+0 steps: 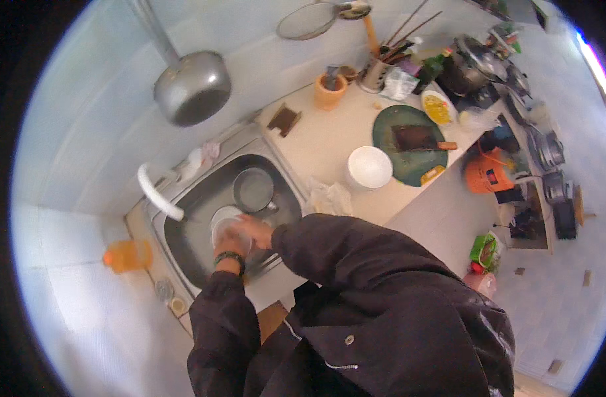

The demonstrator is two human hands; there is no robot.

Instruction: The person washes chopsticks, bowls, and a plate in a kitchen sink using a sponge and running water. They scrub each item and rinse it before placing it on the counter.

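Observation:
Over the stainless steel sink [194, 258], my left hand [230, 241] is on a white bowl [227, 214]. My right hand [256, 231] reaches across from the right and touches the same bowl; both hands are blurred, and their fingers are hard to tell apart. Another white rim shows close against the bowl, so there may be a second dish. A round metal pan [253, 187] lies in the sink just beyond my hands. The white faucet spout [159, 196] points over the sink from the left.
Right of the sink are a white bowl stack [369, 167], a crumpled plastic bag [330, 198] and a green round cutting board [407, 166] bearing a cleaver [416, 138]. An orange bottle [129, 256] is at the left; a saucepan [194, 89] hangs above the sink.

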